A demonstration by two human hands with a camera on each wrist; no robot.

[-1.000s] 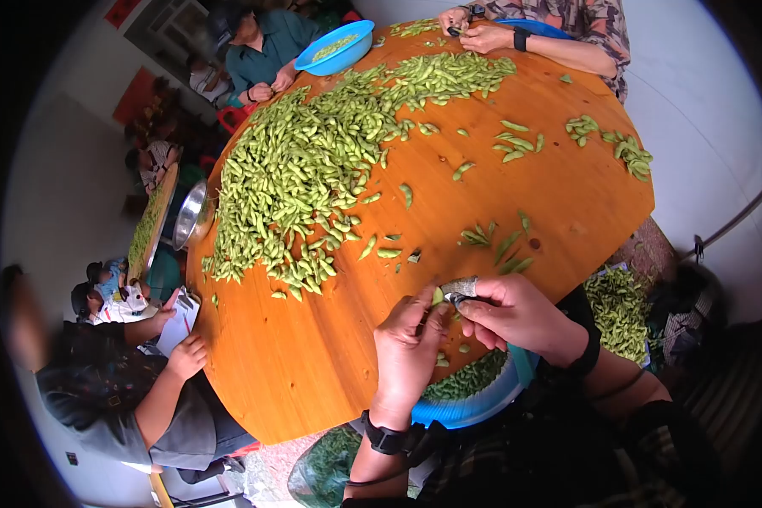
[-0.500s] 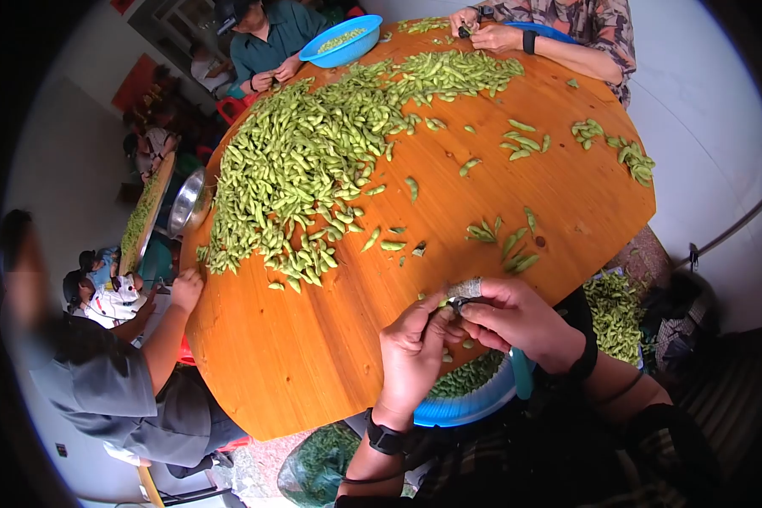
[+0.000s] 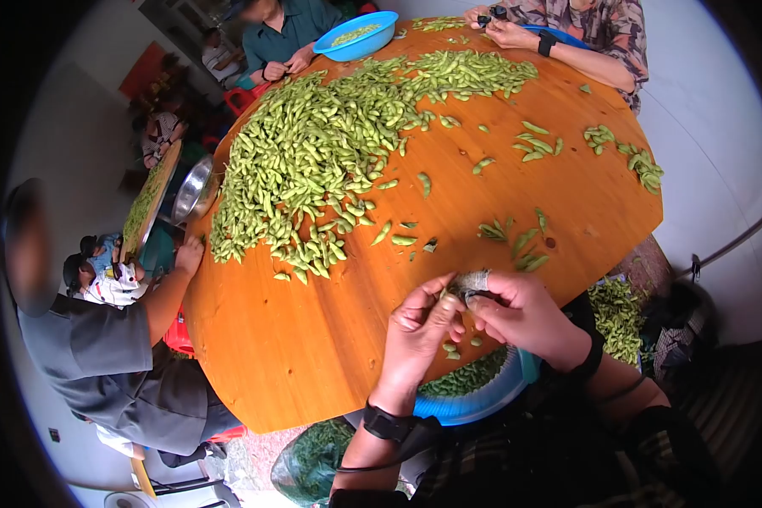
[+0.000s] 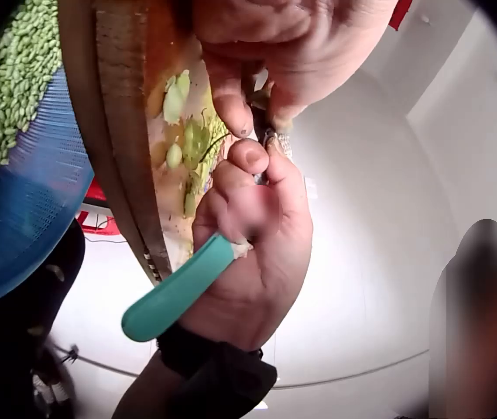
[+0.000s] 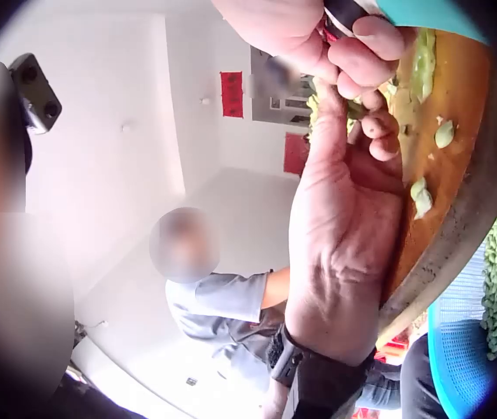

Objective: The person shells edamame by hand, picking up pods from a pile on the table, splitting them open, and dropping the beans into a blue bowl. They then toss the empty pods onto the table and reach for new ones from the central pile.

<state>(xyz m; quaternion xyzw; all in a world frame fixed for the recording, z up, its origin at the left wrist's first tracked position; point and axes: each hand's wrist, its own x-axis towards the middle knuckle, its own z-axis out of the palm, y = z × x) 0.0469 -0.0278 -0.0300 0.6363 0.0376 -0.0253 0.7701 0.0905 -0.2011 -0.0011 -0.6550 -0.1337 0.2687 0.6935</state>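
Over the near edge of the table, my two hands meet at the fingertips. My left hand [image 3: 419, 330] pinches a green soybean pod [image 5: 356, 109], mostly covered by fingers. A teal-handled tool [image 4: 178, 292] lies in the grip of my right hand [image 3: 529, 322], its handle sticking out past the palm. Its working end is mostly hidden between the fingertips. Grey wrapping [image 3: 474, 281] covers a right finger. Below both hands sits a blue basket [image 3: 461, 412] of shelled green beans [image 3: 466, 377]. A few loose beans [image 5: 444, 133] lie on the table edge nearby.
A large heap of pods [image 3: 305, 161] covers the far left of the wooden table [image 3: 313, 356]. Small pod groups [image 3: 529, 245] lie beyond my hands. Other people sit around it, one with a blue basin [image 3: 356, 36]. More pods [image 3: 615, 317] are on the floor at right.
The light green pod end that showed at my left fingertips is now mostly hidden, and those fingers have spread slightly. The person at left has put a hand on the table edge; the white clipboard is out of view.
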